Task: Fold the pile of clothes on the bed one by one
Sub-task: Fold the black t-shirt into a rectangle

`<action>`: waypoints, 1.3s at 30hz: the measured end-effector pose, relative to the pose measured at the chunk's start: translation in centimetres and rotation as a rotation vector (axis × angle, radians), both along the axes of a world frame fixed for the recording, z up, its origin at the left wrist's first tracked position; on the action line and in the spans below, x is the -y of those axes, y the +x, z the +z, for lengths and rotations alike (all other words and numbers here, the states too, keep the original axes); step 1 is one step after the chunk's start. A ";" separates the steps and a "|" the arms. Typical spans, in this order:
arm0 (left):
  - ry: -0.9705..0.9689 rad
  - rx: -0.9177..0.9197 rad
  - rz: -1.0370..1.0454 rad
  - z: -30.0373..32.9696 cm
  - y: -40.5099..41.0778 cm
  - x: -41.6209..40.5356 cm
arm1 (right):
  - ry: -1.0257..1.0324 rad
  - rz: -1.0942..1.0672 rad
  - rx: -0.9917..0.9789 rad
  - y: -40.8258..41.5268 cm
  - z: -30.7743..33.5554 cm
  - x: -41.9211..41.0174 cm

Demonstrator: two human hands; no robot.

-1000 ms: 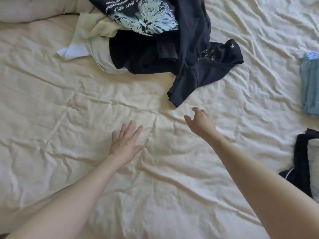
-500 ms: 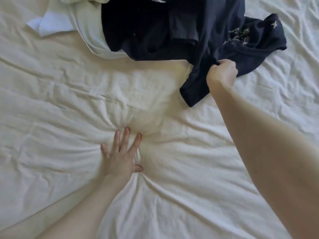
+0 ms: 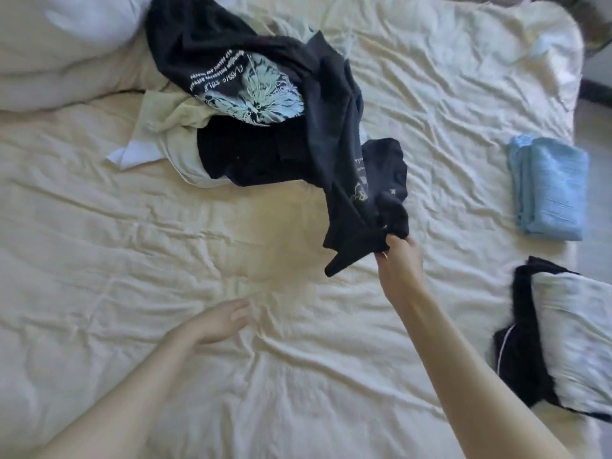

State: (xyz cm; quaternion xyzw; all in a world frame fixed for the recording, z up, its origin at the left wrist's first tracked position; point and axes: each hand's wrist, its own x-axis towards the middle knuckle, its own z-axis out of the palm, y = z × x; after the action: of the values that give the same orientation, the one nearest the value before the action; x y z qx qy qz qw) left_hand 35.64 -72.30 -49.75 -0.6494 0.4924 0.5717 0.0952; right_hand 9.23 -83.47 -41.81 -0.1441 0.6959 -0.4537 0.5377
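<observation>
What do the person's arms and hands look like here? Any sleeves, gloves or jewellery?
Both arms are bare from the bottom edge of the picture to the fingers: no sleeve shows. The left hand and the right hand wear no gloves, and no ring, watch or bracelet can be seen. The picture is a little blurred, so small details could be missed.

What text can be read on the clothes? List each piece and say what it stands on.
"CLASSIC STYLE", reading uncertain: white letters, upside down, beside the pale blue print on the dark T-shirt in the pile.
Smaller white lines next to it: too blurred to read.
Pale print on the navy garment gripped by the right hand: unreadable.
</observation>
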 end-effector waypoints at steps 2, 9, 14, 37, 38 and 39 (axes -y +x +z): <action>-0.016 -0.040 0.104 3.0 -1.3 -3.4 | -0.005 0.037 -0.048 -1.1 3.1 -2.0; -0.350 -0.035 0.167 14.1 -4.4 -4.6 | -0.079 0.476 -0.317 -4.7 15.4 -6.2; -0.695 -0.097 0.098 25.7 -7.3 -0.8 | -0.128 0.881 -0.675 -4.9 23.6 -7.2; -1.161 -0.296 0.083 46.7 -7.6 -2.8 | -0.680 1.005 -0.729 -2.2 42.6 -12.2; -1.203 -0.262 0.054 47.2 -7.6 -2.7 | -0.664 1.034 -0.686 -2.0 42.4 -12.1; -1.241 -0.238 0.030 47.7 -7.8 -2.6 | -0.662 1.041 -0.646 -1.7 42.0 -12.0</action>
State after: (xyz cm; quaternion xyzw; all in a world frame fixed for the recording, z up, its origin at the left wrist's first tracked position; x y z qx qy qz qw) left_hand 27.86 -69.69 -2.08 -0.5226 0.7303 0.2493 -0.3625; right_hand 7.57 -71.51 0.16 -0.7432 0.4865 -0.2594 0.3791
